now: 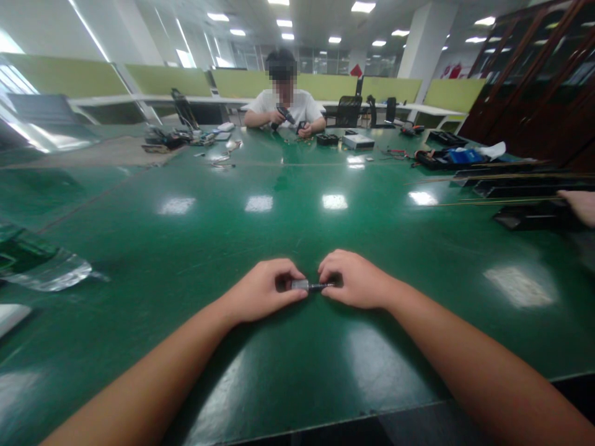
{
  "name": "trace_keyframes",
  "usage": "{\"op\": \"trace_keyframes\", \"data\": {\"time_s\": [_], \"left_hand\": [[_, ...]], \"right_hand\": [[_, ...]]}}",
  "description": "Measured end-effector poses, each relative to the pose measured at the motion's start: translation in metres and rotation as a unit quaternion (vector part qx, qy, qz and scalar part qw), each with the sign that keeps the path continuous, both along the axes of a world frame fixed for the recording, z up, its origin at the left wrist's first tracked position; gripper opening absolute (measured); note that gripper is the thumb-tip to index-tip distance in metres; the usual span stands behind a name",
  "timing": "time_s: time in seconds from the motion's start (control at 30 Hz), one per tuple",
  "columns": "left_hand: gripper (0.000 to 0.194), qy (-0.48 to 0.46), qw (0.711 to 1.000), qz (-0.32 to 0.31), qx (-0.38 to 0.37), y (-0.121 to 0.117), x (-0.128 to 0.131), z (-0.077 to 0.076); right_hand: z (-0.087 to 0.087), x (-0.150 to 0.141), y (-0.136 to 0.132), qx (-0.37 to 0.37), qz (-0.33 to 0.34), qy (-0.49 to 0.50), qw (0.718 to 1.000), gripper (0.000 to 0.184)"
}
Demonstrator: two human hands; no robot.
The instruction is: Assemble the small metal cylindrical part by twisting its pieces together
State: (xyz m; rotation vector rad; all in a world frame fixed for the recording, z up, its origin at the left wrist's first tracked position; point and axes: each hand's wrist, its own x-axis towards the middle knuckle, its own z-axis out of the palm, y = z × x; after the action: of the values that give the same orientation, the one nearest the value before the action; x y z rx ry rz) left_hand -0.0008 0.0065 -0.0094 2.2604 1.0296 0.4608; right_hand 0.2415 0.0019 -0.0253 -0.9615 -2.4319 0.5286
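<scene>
Low over the green table, my left hand pinches a small grey cylinder between thumb and fingers. From its right end a thin dark shaft runs across to my right hand, whose thumb and fingertips are closed on the shaft's far end. The two hands are a short gap apart, with the piece lying level between them. Whether cylinder and shaft are one part or two, I cannot tell. My right fingers partly hide the shaft's end.
Across the green table sits a person holding a dark power tool. A clear plastic bag lies at the left. Long black metal channels stretch along the right, where another person's hand rests. Electronic parts lie far left.
</scene>
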Motion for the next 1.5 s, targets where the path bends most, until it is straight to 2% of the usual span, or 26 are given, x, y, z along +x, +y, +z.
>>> {"op": "trace_keyframes", "data": {"time_s": [1.5], "left_hand": [[0.022, -0.009, 1.0, -0.008, 0.015, 0.001, -0.002, 0.0]], "right_hand": [[0.013, 0.022, 0.006, -0.025, -0.018, -0.07, 0.997, 0.008]]}}
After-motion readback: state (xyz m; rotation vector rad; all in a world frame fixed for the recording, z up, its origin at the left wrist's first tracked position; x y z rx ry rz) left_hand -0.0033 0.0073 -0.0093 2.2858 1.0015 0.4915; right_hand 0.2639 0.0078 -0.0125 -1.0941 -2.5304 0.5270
